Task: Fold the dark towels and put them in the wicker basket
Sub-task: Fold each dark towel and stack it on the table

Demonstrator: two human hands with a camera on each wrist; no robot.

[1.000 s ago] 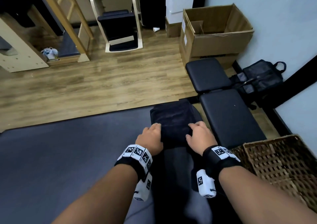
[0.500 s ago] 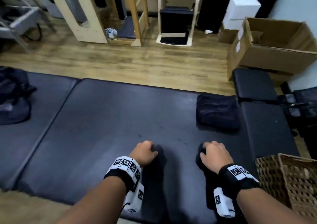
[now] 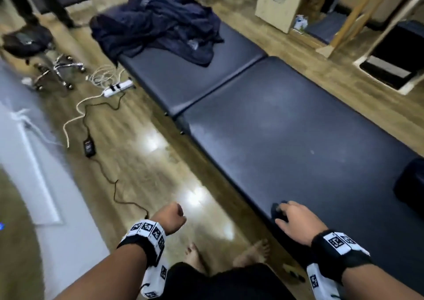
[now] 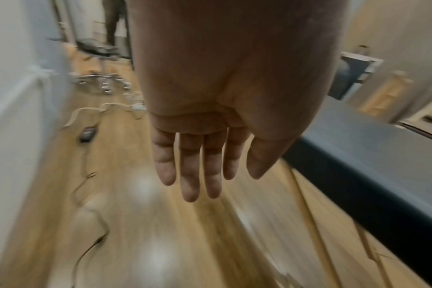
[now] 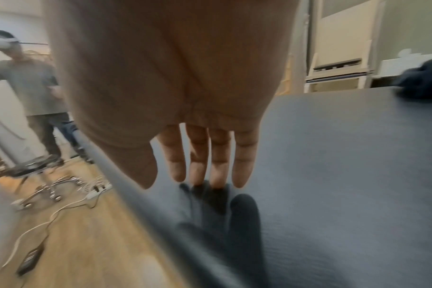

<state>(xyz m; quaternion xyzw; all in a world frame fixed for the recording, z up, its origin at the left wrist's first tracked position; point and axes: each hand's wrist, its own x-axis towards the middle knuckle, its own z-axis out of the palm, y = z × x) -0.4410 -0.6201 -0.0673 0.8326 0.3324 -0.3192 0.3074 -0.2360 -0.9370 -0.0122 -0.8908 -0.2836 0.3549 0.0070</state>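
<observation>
A crumpled pile of dark towels (image 3: 160,24) lies on the far pad of the black padded bench (image 3: 298,127). One folded dark towel (image 3: 410,185) sits at the bench's right end, also seen in the right wrist view (image 5: 422,81). My left hand (image 3: 174,217) hangs over the wooden floor beside the bench, fingers straight and empty (image 4: 202,165). My right hand (image 3: 291,219) hovers just above the bench's near edge, fingers extended (image 5: 205,165), holding nothing. The wicker basket is out of view.
A power strip (image 3: 118,88), cables and an adapter (image 3: 89,147) lie on the floor to the left, near a wheeled chair base (image 3: 57,70). Another person (image 5: 30,87) stands beyond it. Wooden furniture (image 3: 277,3) stands behind the bench. My bare feet (image 3: 195,256) are below.
Both hands have left the folded towel and drawn back. The view has swung left: the basket is gone from sight, the towel pile has come in. My left hand is now off the bench.
</observation>
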